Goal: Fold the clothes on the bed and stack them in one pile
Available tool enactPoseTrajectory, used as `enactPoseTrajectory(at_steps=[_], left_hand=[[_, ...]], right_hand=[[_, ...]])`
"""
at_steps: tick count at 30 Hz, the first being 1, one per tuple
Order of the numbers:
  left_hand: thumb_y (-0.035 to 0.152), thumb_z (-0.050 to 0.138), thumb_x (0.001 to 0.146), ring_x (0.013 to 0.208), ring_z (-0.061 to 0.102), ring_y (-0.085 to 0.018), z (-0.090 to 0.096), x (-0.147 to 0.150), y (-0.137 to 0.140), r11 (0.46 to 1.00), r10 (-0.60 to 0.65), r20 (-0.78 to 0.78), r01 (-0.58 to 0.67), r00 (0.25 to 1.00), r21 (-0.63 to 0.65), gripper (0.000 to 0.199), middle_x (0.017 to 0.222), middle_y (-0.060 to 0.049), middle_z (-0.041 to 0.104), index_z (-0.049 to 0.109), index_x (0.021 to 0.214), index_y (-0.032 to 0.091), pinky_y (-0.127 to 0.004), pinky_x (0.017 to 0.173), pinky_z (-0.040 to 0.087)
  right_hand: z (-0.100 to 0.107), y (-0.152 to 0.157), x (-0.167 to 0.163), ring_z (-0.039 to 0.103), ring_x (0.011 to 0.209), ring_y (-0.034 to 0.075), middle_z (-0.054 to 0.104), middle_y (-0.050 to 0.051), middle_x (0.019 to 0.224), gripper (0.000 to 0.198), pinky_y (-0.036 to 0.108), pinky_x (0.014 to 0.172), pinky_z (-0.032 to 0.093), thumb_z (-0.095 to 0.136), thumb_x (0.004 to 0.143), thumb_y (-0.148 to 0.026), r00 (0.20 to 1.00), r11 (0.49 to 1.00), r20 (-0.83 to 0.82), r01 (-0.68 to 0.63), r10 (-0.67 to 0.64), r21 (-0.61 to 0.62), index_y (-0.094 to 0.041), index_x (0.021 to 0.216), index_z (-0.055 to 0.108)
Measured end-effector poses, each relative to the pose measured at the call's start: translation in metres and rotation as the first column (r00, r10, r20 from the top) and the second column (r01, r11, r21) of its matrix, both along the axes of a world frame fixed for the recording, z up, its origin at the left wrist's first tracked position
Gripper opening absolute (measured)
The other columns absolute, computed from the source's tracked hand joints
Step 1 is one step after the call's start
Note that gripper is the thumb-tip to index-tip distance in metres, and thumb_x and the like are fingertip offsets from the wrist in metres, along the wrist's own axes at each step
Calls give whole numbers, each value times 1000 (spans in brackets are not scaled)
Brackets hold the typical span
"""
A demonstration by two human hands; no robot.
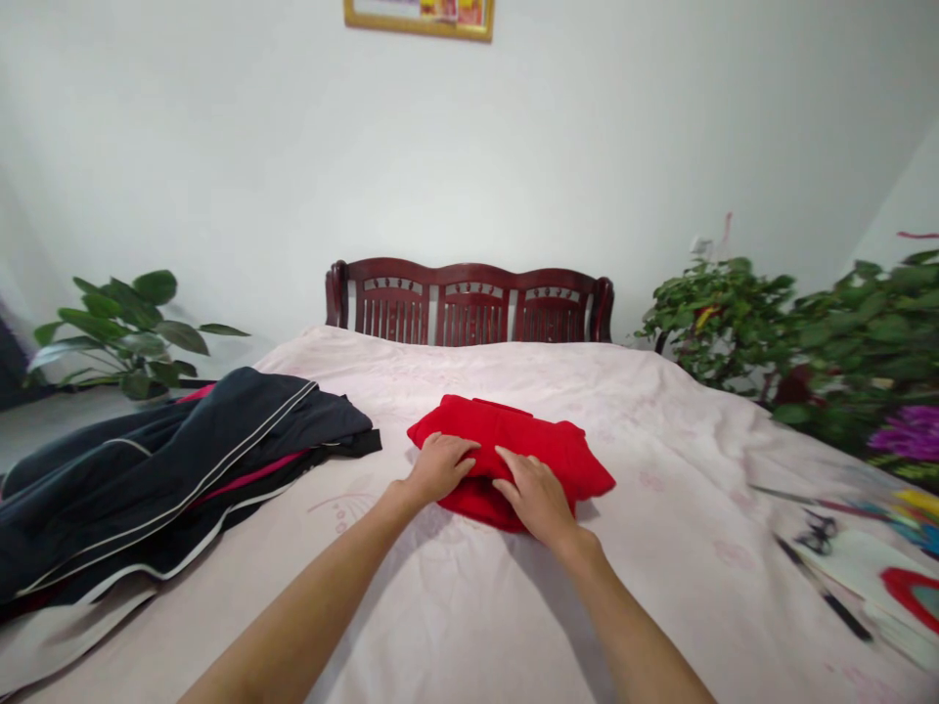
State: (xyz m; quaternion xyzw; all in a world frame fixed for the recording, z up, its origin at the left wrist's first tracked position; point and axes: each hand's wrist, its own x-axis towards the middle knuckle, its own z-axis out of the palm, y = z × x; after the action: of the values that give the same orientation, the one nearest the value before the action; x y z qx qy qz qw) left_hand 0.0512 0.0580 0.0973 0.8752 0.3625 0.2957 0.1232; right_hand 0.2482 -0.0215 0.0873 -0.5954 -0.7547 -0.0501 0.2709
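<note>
A red garment, folded into a thick bundle, lies on the pale pink cloth in front of me. Its front side shows a dark gap between an upper and a lower layer. My left hand is on the left part of the upper layer, fingers on top and thumb by the gap. On the right part, my right hand grips the same layer, its thumb at the opening. Some of the fingertips are hard to make out against the fabric. What kind of garment it is cannot be seen.
Dark clothes with white piping are heaped at left on the pink cloth. Scissors, a black-handled pen-like tool and papers lie at right. A wooden bench back stands behind; leafy plants flank both sides.
</note>
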Motion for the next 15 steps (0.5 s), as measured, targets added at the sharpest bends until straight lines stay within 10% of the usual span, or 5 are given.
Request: enactPoseTrajectory(at_steps=[9, 15], left_hand=[[31, 59, 84, 91, 66, -21, -21, 7, 24, 992, -72, 7, 73, 997, -100, 20, 95, -1, 76, 77, 93, 28, -30, 93, 45], [25, 52, 89, 91, 68, -18, -47, 10, 32, 991, -32, 38, 37, 999, -128, 26, 98, 0, 77, 77, 93, 27, -25, 85, 46]], right_hand=[[-3, 20, 26, 65, 82, 20, 74, 3, 92, 26, 29, 75, 47, 63, 78, -33, 882, 908, -460, -272, 102, -320, -18, 98, 72], [-14, 23, 15, 65, 81, 20, 74, 3, 87, 38, 28, 68, 41, 42, 94, -47, 955, 960, -296, -76, -8, -271, -24, 86, 71]])
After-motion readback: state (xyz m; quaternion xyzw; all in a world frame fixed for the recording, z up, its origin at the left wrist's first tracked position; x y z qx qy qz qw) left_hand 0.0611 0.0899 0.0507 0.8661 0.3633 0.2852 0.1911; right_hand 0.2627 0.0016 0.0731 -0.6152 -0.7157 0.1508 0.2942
